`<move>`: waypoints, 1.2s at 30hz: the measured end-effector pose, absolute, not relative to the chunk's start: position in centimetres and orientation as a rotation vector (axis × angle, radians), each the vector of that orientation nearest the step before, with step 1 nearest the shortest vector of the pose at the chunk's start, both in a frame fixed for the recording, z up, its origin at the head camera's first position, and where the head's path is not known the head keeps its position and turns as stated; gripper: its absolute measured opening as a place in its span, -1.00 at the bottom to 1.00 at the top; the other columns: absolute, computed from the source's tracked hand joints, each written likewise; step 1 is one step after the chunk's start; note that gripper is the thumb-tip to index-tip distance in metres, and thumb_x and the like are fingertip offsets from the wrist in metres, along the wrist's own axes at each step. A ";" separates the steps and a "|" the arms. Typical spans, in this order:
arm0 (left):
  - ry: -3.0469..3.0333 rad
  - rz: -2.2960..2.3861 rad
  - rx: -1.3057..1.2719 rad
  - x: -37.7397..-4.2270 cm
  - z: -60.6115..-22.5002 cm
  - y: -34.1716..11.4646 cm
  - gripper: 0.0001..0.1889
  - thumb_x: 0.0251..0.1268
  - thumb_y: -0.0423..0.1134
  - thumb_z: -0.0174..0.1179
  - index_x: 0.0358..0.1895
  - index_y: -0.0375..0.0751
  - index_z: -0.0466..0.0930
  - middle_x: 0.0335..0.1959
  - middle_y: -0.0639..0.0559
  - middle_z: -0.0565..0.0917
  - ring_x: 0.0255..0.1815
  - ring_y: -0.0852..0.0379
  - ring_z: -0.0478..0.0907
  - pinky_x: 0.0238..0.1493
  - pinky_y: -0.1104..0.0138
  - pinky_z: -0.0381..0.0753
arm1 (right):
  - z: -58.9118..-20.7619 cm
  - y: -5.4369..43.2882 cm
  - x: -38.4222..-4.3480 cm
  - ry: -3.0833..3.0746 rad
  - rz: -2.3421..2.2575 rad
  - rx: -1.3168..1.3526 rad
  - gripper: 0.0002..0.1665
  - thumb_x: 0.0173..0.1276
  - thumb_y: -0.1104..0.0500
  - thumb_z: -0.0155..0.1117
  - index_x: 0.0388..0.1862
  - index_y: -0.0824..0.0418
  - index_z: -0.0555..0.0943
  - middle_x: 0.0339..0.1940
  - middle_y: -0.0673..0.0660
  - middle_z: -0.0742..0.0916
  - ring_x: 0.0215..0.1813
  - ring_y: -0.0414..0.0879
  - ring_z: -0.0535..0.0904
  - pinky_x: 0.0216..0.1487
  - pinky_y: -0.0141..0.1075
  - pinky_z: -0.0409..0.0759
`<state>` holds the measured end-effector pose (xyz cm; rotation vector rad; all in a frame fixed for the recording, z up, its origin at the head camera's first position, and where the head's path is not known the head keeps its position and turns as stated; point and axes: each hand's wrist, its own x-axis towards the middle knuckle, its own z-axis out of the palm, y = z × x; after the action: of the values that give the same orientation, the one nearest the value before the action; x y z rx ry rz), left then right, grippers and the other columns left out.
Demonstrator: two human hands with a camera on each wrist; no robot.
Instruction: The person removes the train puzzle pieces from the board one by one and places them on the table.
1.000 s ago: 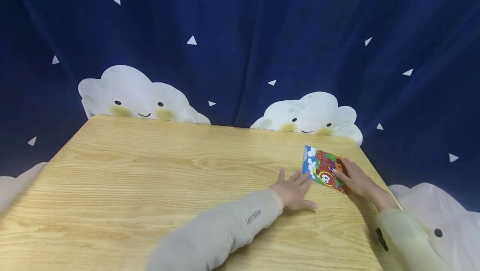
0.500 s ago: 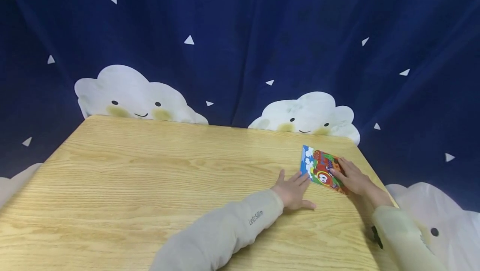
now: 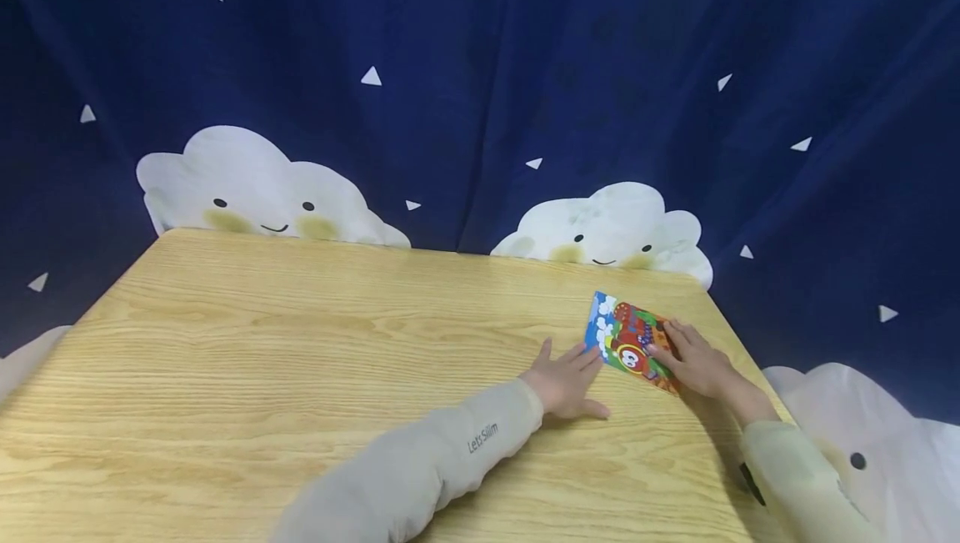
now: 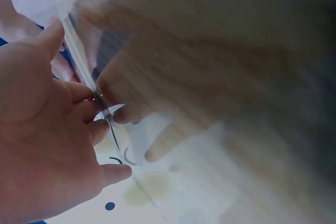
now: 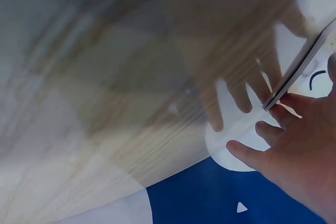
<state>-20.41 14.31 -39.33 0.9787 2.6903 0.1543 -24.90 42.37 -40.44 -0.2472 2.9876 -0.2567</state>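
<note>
A thin flat picture board with a red cartoon train, white clouds and blue sky lies at the far right of the table in the head view; whether it is a booklet or a puzzle, I cannot tell. My left hand has its fingers spread, with fingertips at the board's lower left edge. Over the right part of the board rests my right hand, thumb on the picture and fingers extended. Both wrist views show the board's thin edge at the fingertips, the left hand and right hand mirrored in the glossy tabletop.
The wooden table extends to the left and toward me, its right edge close to my right forearm. Behind it hangs a dark blue curtain printed with clouds and white triangles.
The head view has turned slightly, so everything appears a little further left. On the table, the board and both hands have hardly moved.
</note>
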 end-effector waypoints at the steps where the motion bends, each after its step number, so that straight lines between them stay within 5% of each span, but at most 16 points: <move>1: 2.685 0.162 0.979 -20.4 -39.3 14.1 -0.16 0.35 0.42 -0.16 0.59 0.13 -0.05 0.58 0.29 -0.09 0.56 0.29 -0.24 0.51 0.01 -0.23 | -40.4 42.2 -24.8 2.989 -0.253 -0.246 -0.01 0.53 -0.28 -0.10 0.48 0.54 0.07 0.46 0.55 0.12 0.43 0.52 0.01 0.14 0.52 0.11; 26: 2.672 0.241 0.981 -19.9 -39.3 7.1 -0.19 0.41 0.31 -0.09 0.58 -0.03 0.02 0.59 0.16 -0.06 0.58 0.17 -0.21 0.50 -0.04 -0.22 | -39.6 37.7 -20.9 3.060 -0.332 -0.568 -0.19 0.50 -0.16 0.09 0.39 0.49 0.32 0.28 0.32 0.44 0.25 0.29 0.42 0.10 0.24 0.41; 36: 2.654 0.259 0.936 -19.8 -38.9 4.3 -0.19 0.42 0.29 -0.06 0.58 -0.06 0.03 0.59 0.13 -0.04 0.58 0.15 -0.20 0.50 -0.05 -0.20 | -39.2 35.9 -19.9 3.031 -0.314 -0.595 -0.19 0.49 -0.21 0.06 0.37 0.43 0.40 0.40 0.41 0.40 0.45 0.40 0.16 0.29 0.34 0.16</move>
<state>-19.77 4.33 -38.87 0.9360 2.6540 0.2586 -19.89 35.88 -39.16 -0.5947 3.0309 -0.3142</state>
